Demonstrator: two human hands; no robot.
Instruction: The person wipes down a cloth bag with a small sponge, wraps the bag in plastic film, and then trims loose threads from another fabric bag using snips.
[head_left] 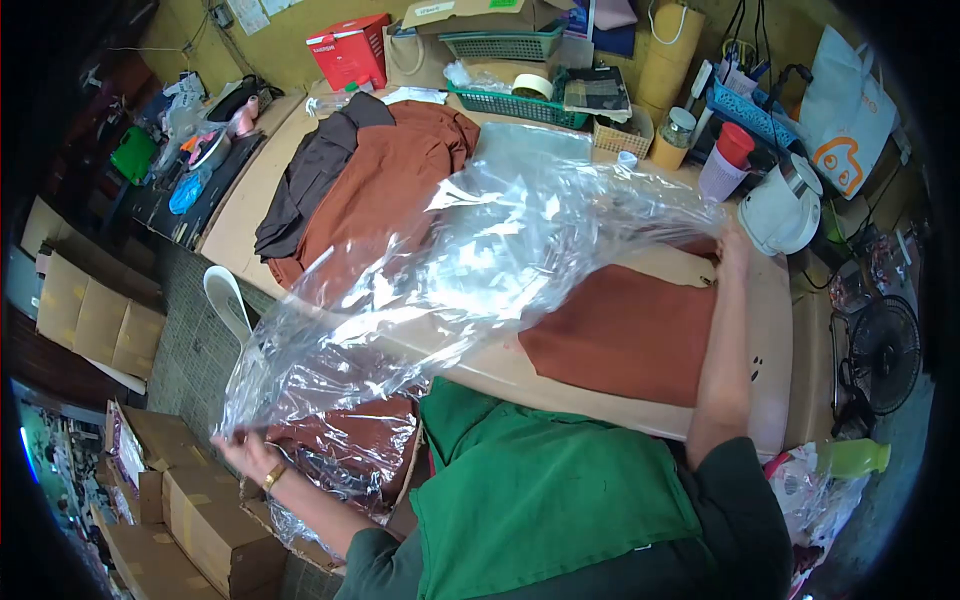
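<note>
A large clear plastic bag (pixel 500 235) is stretched through the air from one of my hands to the other. My left hand (pixel 250 455), low at the left beyond the table edge, is closed on one end of it. At the right side of the table, my right hand (pixel 733 250) grips the other end. Under and in front of the plastic lies a folded rust-brown garment (pixel 630 340). Another rust-brown garment (pixel 400 150) and a dark brown one (pixel 320 180) lie farther back, partly seen through the plastic.
Green baskets (pixel 520 108), a white kettle (pixel 785 205) and a red cup (pixel 735 145) line the table's back. Cardboard boxes (pixel 215 520) stand on the floor at left. Below the table edge are plastic-wrapped brown garments (pixel 350 450). A black fan (pixel 885 355) is at right.
</note>
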